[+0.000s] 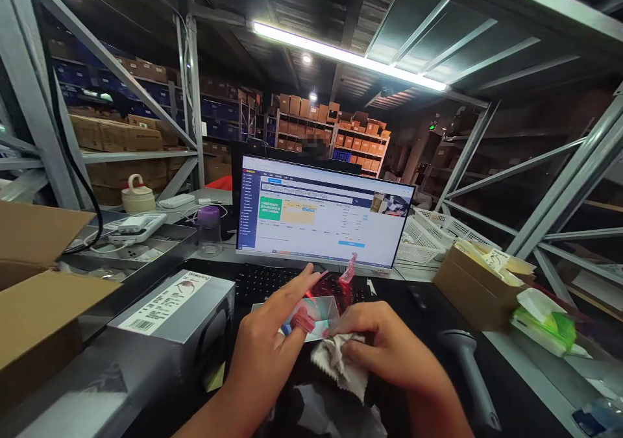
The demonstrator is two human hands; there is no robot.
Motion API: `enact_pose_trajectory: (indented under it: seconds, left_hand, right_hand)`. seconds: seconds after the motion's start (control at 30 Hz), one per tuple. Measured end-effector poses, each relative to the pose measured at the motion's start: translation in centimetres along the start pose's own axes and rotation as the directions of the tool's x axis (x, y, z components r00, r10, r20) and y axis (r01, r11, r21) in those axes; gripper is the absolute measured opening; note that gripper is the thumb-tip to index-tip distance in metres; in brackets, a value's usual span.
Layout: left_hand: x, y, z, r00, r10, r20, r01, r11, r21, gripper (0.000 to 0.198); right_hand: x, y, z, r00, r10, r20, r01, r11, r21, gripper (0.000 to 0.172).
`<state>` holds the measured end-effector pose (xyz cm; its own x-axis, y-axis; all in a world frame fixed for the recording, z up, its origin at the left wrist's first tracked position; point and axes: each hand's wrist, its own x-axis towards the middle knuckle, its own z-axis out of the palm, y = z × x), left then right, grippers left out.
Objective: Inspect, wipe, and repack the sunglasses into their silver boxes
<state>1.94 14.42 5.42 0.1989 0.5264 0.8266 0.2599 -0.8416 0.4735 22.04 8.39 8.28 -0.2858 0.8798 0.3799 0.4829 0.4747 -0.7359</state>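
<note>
My left hand [270, 340] is closed on a clear, shiny plastic case [324, 309] in front of the keyboard, its thumb against the near side. Pinkish-red, glossy material [335, 287] shows in and behind the case; its exact kind is unclear. My right hand [377, 340] pinches a crumpled whitish cloth [343, 363] at the case's right near corner. Below both hands lies some crinkled translucent plastic [328, 412].
A monitor [321, 230] stands behind the keyboard [270, 279]. Grey boxes [180, 302] and an open carton [39, 295] are at left. On the right are a barcode scanner [470, 373], a mouse [417, 297], a filled carton [474, 289] and a tissue pack [545, 324].
</note>
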Motion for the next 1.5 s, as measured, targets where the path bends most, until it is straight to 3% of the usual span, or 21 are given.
enact_pose_trajectory:
  seconds: [0.07,0.13,0.2,0.23,0.27,0.3,0.43,0.53,0.7,0.83,0.93,1.03,1.2,1.33,1.5]
  left_hand:
    - [0.2,-0.2,0.0,0.999,0.015,0.043,-0.015,1.0,0.0,0.056]
    - [0.4,-0.4,-0.2,0.991,0.056,0.121,-0.055,0.998,-0.011,0.058]
    - [0.5,-0.7,-0.5,0.974,0.091,0.208,-0.088,0.996,-0.025,0.062]
    - [0.6,-0.8,-0.6,0.965,0.103,0.241,-0.098,0.995,-0.03,0.063]
    - [0.6,-0.9,-0.7,0.958,0.108,0.267,-0.103,0.994,-0.033,0.063]
    - [0.7,-1.0,-0.8,0.952,0.11,0.287,-0.105,0.994,-0.032,0.062]
    - [0.7,-0.7,-1.1,0.939,0.123,0.32,-0.125,0.992,-0.013,0.059]
    - [0.7,-0.4,-1.2,0.941,0.136,0.309,-0.141,0.99,-0.004,0.055]
    - [0.9,-0.3,-1.4,0.942,0.147,0.301,-0.154,0.988,0.001,0.047]
    - [1.2,-0.4,-1.5,0.918,0.161,0.362,-0.17,0.985,-0.008,0.044]
    - [1.3,-0.6,-1.5,0.889,0.195,0.415,-0.205,0.978,-0.019,0.046]
    - [1.4,-0.6,-1.8,0.855,0.242,0.459,-0.256,0.966,-0.033,0.045]
    - [1.6,-0.6,-2.5,0.802,0.29,0.523,-0.306,0.95,-0.058,0.044]
    - [1.8,-0.7,-2.6,0.805,0.276,0.525,-0.309,0.951,-0.026,0.046]
    - [1.9,-0.9,-2.4,0.82,0.268,0.505,-0.3,0.954,-0.019,0.046]
  right_hand:
    - [-1.2,0.4,-2.2,0.992,0.115,-0.047,-0.119,0.99,-0.08,0.023]
    - [-2.1,0.8,-3.9,0.931,0.154,-0.331,-0.189,0.979,-0.075,0.018]
    - [-2.5,1.0,-4.7,0.759,0.074,-0.647,-0.174,0.98,-0.092,0.014]
    - [-2.6,1.0,-4.7,0.665,0.0,-0.747,-0.144,0.981,-0.128,0.013]
    - [-2.6,0.9,-4.5,0.598,-0.084,-0.797,-0.104,0.978,-0.181,0.013]
    - [-2.5,0.7,-4.1,0.57,-0.17,-0.804,-0.058,0.968,-0.245,0.015]
    - [-2.1,-0.9,-1.5,0.628,-0.414,-0.659,0.121,0.888,-0.443,0.031]
    - [-2.1,-2.1,0.2,0.668,-0.465,-0.582,0.181,0.859,-0.479,0.038]
    - [-1.8,-2.6,0.5,0.855,-0.314,-0.412,0.188,0.929,-0.317,0.029]
    - [-1.1,-1.4,-1.1,0.935,-0.14,-0.327,0.134,0.99,-0.041,0.011]
    - [-0.8,-0.4,-1.8,0.981,-0.018,-0.192,0.067,0.966,0.249,0.019]
    - [-0.9,0.0,-1.7,0.992,0.115,-0.046,-0.076,0.859,0.506,0.031]
    - [-0.7,0.0,-1.5,0.969,0.244,0.03,-0.212,0.77,0.601,0.039]
    - [-0.1,0.2,-1.6,0.957,0.287,-0.026,-0.199,0.723,0.661,0.04]
    - [0.4,0.3,-0.7,0.944,0.281,-0.171,-0.093,0.727,0.681,0.04]
